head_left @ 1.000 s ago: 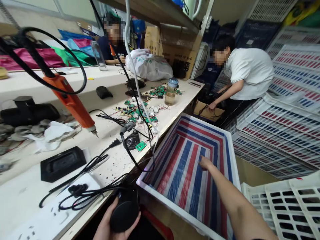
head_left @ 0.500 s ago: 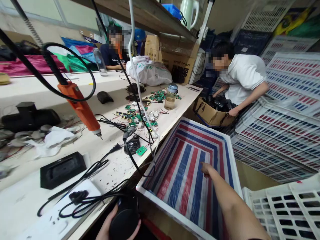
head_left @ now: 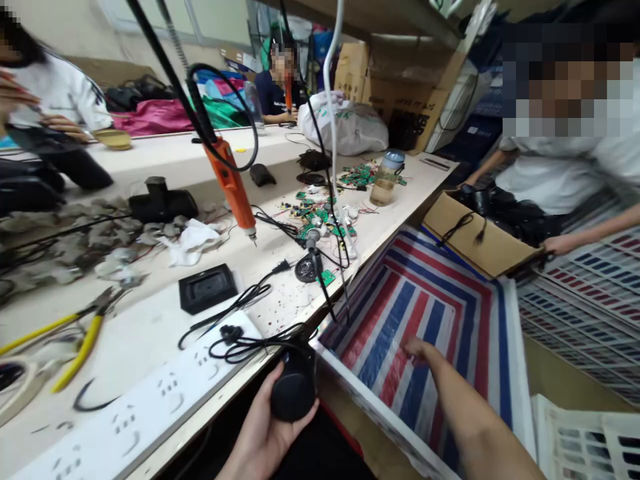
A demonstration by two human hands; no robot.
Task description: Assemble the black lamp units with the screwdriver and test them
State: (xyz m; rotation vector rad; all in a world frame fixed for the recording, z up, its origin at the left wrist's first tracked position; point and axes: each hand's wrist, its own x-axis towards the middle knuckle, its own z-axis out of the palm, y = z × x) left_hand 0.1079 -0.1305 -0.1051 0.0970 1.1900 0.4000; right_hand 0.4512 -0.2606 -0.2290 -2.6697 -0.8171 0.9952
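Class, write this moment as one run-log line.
left hand: holds black device; right hand: over lined crate; screwdriver: hanging; pliers: on bench

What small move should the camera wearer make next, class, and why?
I would probably draw the bare right hand back from the white crate with the striped lining: nothing shows in that hand, and a white-shirted co-worker holds a brown cardboard box at the crate's far end.
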